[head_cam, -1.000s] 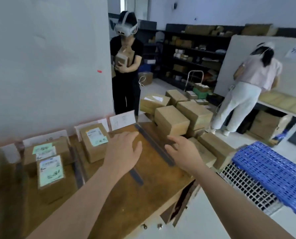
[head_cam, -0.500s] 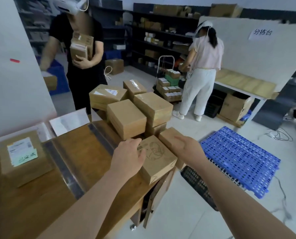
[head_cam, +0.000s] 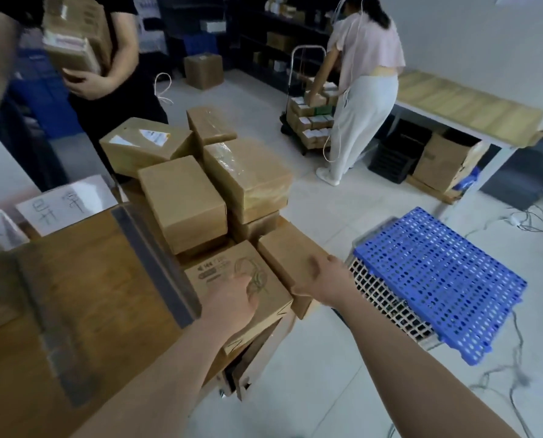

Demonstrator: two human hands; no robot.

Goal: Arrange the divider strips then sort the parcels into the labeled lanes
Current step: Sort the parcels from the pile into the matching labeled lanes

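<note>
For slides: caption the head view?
Left hand on a printed parcel, right hand on the plain parcel beside it.

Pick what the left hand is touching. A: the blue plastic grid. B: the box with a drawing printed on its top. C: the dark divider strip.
B: the left hand rests on the printed box, apart from the divider strip and the blue grid.
</note>
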